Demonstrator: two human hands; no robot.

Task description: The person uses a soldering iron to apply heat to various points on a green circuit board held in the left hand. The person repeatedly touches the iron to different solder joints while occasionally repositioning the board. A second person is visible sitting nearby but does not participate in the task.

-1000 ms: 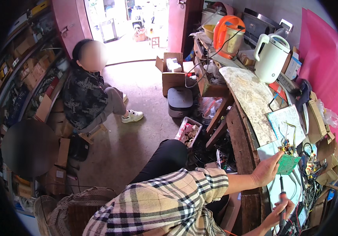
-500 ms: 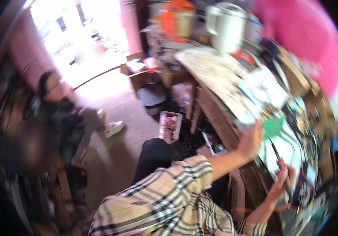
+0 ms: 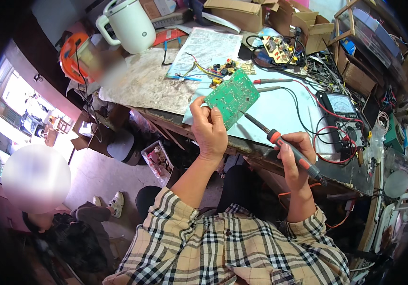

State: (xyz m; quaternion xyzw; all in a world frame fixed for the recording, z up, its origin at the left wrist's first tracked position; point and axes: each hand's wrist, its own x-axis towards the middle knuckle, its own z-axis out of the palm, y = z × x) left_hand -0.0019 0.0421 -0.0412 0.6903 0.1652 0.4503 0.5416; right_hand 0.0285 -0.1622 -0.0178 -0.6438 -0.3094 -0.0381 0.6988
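Observation:
A green circuit board (image 3: 234, 98), its solder side facing me, is tilted up over the bench's front edge. My left hand (image 3: 208, 126) pinches its lower left edge between thumb and fingers. Components and coloured wires (image 3: 203, 69) show at the board's far side. In my right hand (image 3: 295, 159) is a soldering iron (image 3: 271, 135) with a red and grey handle, pointing up and left. Its dark tip is close to the board's lower right edge; whether it touches, I cannot tell. The iron's orange cord hangs below my right hand.
Behind the board lie printed sheets (image 3: 208, 45). To the right sit an analog multimeter (image 3: 341, 105) with red and black leads, another circuit board (image 3: 280, 49) and tangled parts. A white kettle (image 3: 130, 28) stands at the back left. A person (image 3: 78, 232) is at the lower left.
My view has swung to the right, bringing the bench to the middle. Both hands still hold the circuit board and the soldering iron, which now show sharply.

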